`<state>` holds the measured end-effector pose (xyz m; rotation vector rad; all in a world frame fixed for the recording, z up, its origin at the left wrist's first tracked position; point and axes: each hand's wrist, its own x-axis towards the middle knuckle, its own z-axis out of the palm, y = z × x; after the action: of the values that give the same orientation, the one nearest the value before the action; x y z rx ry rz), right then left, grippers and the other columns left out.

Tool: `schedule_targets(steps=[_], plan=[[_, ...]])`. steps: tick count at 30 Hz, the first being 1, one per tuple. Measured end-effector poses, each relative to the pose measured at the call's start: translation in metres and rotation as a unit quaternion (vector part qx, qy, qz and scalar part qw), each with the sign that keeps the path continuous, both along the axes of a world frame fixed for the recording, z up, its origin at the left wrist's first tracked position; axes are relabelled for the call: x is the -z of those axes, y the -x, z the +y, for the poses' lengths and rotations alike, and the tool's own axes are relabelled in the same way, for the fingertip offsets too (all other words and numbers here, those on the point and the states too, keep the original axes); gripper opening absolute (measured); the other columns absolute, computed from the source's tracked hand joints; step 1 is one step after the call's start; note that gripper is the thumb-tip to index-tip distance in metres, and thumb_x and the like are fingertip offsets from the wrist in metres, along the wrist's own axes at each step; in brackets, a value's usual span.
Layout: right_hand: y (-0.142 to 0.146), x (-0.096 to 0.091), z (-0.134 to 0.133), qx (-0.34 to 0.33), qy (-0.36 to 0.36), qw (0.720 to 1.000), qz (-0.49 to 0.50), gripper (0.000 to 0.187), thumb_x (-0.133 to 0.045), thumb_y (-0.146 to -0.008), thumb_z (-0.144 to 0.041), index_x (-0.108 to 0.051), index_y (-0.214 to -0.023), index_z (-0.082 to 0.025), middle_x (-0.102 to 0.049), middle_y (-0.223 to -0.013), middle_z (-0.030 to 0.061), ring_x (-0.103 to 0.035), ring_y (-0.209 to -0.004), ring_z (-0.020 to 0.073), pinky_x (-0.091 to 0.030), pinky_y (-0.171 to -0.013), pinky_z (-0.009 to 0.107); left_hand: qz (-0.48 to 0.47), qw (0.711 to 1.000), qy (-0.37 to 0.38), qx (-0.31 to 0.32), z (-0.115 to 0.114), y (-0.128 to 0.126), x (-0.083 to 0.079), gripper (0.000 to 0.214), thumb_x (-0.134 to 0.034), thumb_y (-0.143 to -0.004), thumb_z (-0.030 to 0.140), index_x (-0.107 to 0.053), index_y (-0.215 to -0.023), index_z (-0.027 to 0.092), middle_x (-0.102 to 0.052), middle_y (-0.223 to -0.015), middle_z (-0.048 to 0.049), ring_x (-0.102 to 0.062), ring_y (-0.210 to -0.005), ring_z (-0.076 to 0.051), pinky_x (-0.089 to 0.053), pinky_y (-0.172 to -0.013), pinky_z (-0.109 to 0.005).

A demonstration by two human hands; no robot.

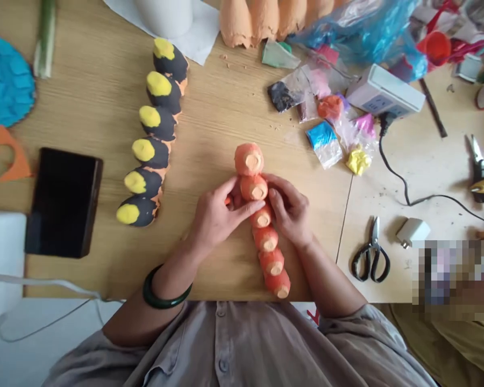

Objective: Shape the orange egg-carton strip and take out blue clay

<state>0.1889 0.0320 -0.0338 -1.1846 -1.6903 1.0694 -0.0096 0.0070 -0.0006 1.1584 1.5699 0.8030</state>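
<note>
A strip of egg carton cups (271, 260) runs down the table in front of me. Its cups are coated in orange-red, apparently modelling clay, while their round tips stay bare and tan. My left hand (220, 212) grips the strip from the left, thumb lying across the third cup. A small orange bit (228, 200) shows by its fingers. From the right, my right hand (290, 209) holds the strip near the second and third cups, fingers curled at its edge. A second egg carton strip (157, 123), black with yellow tips, lies to the left.
Clay packets (325, 144), a white power block (385, 97) and a blue plastic bag (363, 32) lie at the upper right. Black-handled scissors (371, 255) and a white plug adapter (413, 232) sit at right. A black box-like device (64, 201) is at left. Bare carton (262, 21) lies at the back.
</note>
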Motion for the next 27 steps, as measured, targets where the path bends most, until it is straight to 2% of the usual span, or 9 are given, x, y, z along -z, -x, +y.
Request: schedule_targets(steps=[5, 8, 11, 13, 16, 19, 21, 24, 27], plan=[[0.004, 0.025, 0.014, -0.008, -0.029, 0.999, 0.013, 0.049, -0.053, -0.116, -0.064, -0.077, -0.137, -0.027, -0.090, -0.130, 0.0082, -0.085, -0.117, 0.0255, -0.071, -0.107, 0.046, 0.022, 0.993, -0.115, -0.030, 0.011, -0.001, 0.025, 0.030, -0.096, -0.083, 0.038, -0.074, -0.097, 0.023, -0.054, -0.068, 0.0057, -0.050, -0.063, -0.015, -0.039, -0.062, -0.030], [0.004, 0.044, 0.025, 0.013, -0.026, 0.999, 0.034, 0.053, -0.050, -0.114, -0.071, -0.072, -0.139, -0.029, -0.089, -0.114, 0.0075, -0.082, -0.098, 0.0213, -0.072, -0.090, 0.041, 0.018, 0.986, -0.163, -0.044, 0.021, 0.000, 0.039, 0.036, -0.098, -0.081, 0.025, -0.079, -0.111, 0.022, -0.056, -0.066, 0.0072, -0.052, -0.063, -0.015, -0.042, -0.065, -0.030], [0.007, 0.060, 0.038, 0.020, -0.029, 0.997, 0.073, 0.055, -0.057, -0.109, -0.076, -0.072, -0.131, -0.028, -0.086, -0.113, 0.0074, -0.081, -0.098, 0.0213, -0.070, -0.078, 0.037, 0.003, 0.982, -0.187, -0.040, 0.031, 0.005, 0.050, 0.037, -0.097, -0.086, 0.029, -0.081, -0.117, 0.020, -0.056, -0.065, 0.0071, -0.054, -0.063, -0.015, -0.041, -0.063, -0.030], [0.010, 0.068, 0.046, 0.017, -0.020, 0.995, 0.093, 0.052, -0.058, -0.109, -0.075, -0.073, -0.125, -0.028, -0.083, -0.108, 0.0051, -0.081, -0.097, 0.0197, -0.070, -0.079, 0.036, -0.013, 0.980, -0.193, -0.038, 0.038, 0.011, 0.059, 0.046, -0.098, -0.087, 0.033, -0.080, -0.127, 0.019, -0.058, -0.066, 0.0075, -0.056, -0.063, -0.015, -0.042, -0.063, -0.030], [0.017, 0.071, 0.056, 0.018, 0.015, 0.993, 0.116, 0.031, -0.061, -0.118, -0.054, -0.072, -0.122, -0.026, -0.080, -0.102, 0.0000, -0.073, -0.083, 0.0113, -0.067, -0.080, 0.030, -0.023, 0.978, -0.198, -0.064, 0.053, 0.021, 0.079, 0.054, -0.097, -0.094, 0.038, -0.077, -0.141, 0.021, -0.056, -0.066, 0.0094, -0.053, -0.060, -0.013, -0.043, -0.062, -0.031], [0.028, 0.066, 0.060, 0.042, 0.058, 0.992, 0.104, 0.011, -0.059, -0.119, -0.020, -0.070, -0.117, -0.020, -0.078, -0.092, -0.0051, -0.064, -0.070, 0.0040, -0.060, -0.078, 0.020, -0.024, 0.976, -0.186, -0.108, 0.072, 0.034, 0.104, 0.064, -0.096, -0.100, 0.047, -0.069, -0.151, 0.021, -0.045, -0.061, 0.0133, -0.038, -0.054, -0.008, -0.038, -0.059, -0.030], [0.035, 0.060, 0.060, 0.056, 0.066, 0.991, 0.098, 0.018, -0.057, -0.115, -0.005, -0.069, -0.117, -0.017, -0.077, -0.091, -0.0071, -0.063, -0.069, 0.0013, -0.057, -0.080, 0.016, -0.027, 0.975, -0.189, -0.112, 0.080, 0.044, 0.119, 0.070, -0.096, -0.098, 0.061, -0.067, -0.150, 0.025, -0.046, -0.065, 0.0126, -0.033, -0.058, -0.007, -0.035, -0.058, -0.030], [0.040, 0.057, 0.059, 0.055, 0.057, 0.992, 0.095, 0.023, -0.054, -0.112, 0.002, -0.070, -0.117, -0.014, -0.076, -0.091, -0.0080, -0.067, -0.075, 0.0008, -0.057, -0.087, 0.015, -0.016, 0.973, -0.205, -0.106, 0.080, 0.063, 0.132, 0.083, -0.085, -0.089, 0.091, -0.066, -0.145, 0.034, -0.048, -0.074, 0.0090, -0.029, -0.066, -0.007, -0.030, -0.062, -0.030], [0.043, 0.059, 0.059, 0.041, 0.028, 0.996, 0.080, 0.017, -0.057, -0.113, -0.003, -0.069, -0.117, -0.014, -0.075, -0.095, -0.0060, -0.075, -0.089, 0.0050, -0.059, -0.098, 0.021, -0.020, 0.969, -0.232, -0.082, 0.072, 0.077, 0.131, 0.098, -0.073, -0.077, 0.109, -0.064, -0.144, 0.039, -0.048, -0.081, 0.0051, -0.030, -0.073, -0.010, -0.028, -0.064, -0.033]])
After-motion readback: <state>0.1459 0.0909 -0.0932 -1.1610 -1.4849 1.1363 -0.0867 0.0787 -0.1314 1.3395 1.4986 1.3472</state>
